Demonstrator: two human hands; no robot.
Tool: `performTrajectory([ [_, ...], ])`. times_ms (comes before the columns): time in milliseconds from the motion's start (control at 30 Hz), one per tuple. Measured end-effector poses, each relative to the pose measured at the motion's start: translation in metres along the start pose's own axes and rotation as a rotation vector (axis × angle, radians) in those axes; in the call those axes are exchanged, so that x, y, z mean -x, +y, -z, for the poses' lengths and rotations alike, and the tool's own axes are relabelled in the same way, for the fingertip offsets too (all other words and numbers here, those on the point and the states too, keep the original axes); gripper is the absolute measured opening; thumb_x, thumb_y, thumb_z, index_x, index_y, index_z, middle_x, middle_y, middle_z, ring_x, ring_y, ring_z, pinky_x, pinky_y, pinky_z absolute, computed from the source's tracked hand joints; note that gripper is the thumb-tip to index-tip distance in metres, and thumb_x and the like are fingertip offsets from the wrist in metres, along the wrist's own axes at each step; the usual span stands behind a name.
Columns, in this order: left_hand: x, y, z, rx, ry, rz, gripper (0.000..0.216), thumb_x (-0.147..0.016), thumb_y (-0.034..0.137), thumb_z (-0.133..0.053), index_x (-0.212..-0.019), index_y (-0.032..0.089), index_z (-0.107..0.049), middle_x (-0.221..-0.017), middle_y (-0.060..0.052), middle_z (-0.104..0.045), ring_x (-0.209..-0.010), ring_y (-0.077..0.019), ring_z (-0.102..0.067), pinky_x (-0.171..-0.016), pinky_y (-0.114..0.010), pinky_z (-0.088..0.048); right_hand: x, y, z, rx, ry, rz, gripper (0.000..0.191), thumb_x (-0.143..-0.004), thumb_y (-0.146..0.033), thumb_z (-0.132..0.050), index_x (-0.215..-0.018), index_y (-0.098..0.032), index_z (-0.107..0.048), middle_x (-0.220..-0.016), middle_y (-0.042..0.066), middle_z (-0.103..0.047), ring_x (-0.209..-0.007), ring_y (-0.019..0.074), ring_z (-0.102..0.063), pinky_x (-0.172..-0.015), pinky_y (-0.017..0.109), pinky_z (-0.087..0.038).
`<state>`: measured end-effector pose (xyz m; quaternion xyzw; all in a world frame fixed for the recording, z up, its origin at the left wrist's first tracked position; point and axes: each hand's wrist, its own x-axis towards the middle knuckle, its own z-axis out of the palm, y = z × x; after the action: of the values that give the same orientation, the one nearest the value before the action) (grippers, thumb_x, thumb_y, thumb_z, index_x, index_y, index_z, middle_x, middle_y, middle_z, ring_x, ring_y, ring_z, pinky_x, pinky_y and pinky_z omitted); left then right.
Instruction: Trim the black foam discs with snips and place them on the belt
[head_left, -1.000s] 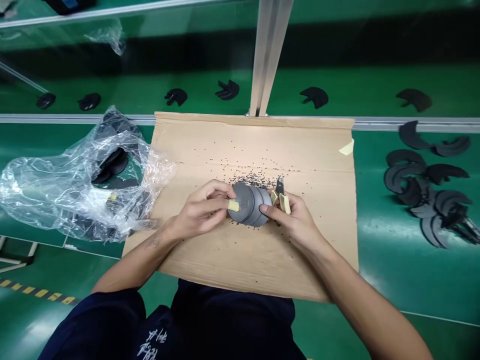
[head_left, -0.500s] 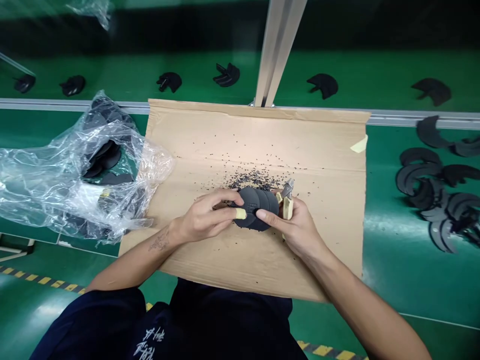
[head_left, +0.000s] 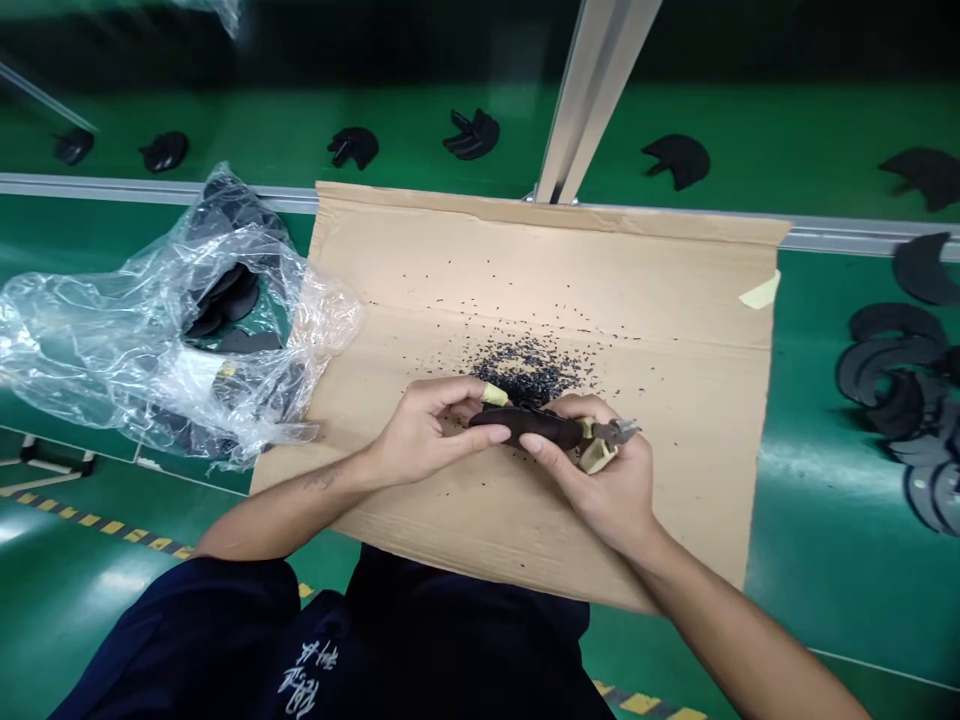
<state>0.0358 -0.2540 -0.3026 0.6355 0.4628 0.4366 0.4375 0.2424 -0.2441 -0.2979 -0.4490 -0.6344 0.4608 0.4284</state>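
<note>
Between my two hands a black curved plastic part (head_left: 536, 427) is held edge-on above the cardboard. My left hand (head_left: 439, 430) pinches its left end, thumb on the near side and a finger with yellow tape behind. My right hand (head_left: 604, 465) grips the right end with thumb and fingers. Tucked in that same hand is a pair of cutting pliers (head_left: 604, 445) with pale yellow handles, jaws pointing right. Just beyond the part, many tiny black scraps (head_left: 525, 365) lie on the cardboard sheet (head_left: 420, 510). The part's far face is hidden.
A clear plastic bag (head_left: 112, 340) with black parts inside lies at left, overlapping the cardboard. Loose black curved parts (head_left: 892, 365) are heaped at right. More single parts (head_left: 472, 135) lie along the back, behind a metal rail (head_left: 840, 238). A metal post (head_left: 592, 100) rises there.
The black part has been tipped from showing its broad face to edge-on. My left fingers have shifted around it, and the pliers have turned to point right. The camera view has moved slightly.
</note>
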Motion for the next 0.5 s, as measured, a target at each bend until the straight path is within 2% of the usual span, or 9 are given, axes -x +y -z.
performTrajectory([
  [133,-0.001,0.003,0.011,-0.258,-0.013,-0.223,0.024,-0.089,0.030,-0.076,-0.105,0.014,-0.072,-0.091,-0.007,-0.077,-0.080,-0.0134,-0.072,-0.074,-0.023,-0.059,-0.007,0.002,0.008,0.166,-0.036,0.219,0.020,-0.085,-0.026,-0.078,-0.102,-0.023,-0.067,-0.096,0.006,-0.074,-0.088,0.0215,-0.070,-0.078,0.036,-0.057],
  [267,0.000,-0.001,0.017,-0.444,-0.078,-0.419,0.022,-0.094,0.024,-0.070,-0.113,0.015,-0.070,-0.097,-0.009,-0.077,-0.087,-0.0150,-0.073,-0.077,-0.027,-0.061,-0.011,0.007,0.015,0.337,-0.142,0.474,0.023,-0.088,-0.015,-0.072,-0.108,-0.022,-0.066,-0.098,0.008,-0.076,-0.084,0.0219,-0.070,-0.072,0.037,-0.055],
  [367,0.000,-0.005,0.014,-0.362,-0.043,-0.437,0.024,-0.091,0.027,-0.074,-0.111,0.014,-0.071,-0.095,-0.009,-0.077,-0.087,-0.0156,-0.073,-0.076,-0.028,-0.061,-0.009,0.010,0.013,0.387,-0.189,0.540,0.019,-0.091,-0.011,-0.064,-0.107,-0.022,-0.065,-0.095,0.008,-0.076,-0.078,0.0204,-0.069,-0.067,0.037,-0.053],
  [500,-0.003,-0.004,0.008,-0.134,0.030,-0.390,0.031,-0.085,0.032,-0.081,-0.111,0.018,-0.074,-0.092,-0.006,-0.077,-0.084,-0.0144,-0.072,-0.075,-0.028,-0.058,-0.004,0.012,0.007,0.231,-0.160,0.492,0.014,-0.093,-0.014,-0.061,-0.104,-0.022,-0.065,-0.095,0.008,-0.075,-0.079,0.0196,-0.070,-0.067,0.036,-0.056],
])
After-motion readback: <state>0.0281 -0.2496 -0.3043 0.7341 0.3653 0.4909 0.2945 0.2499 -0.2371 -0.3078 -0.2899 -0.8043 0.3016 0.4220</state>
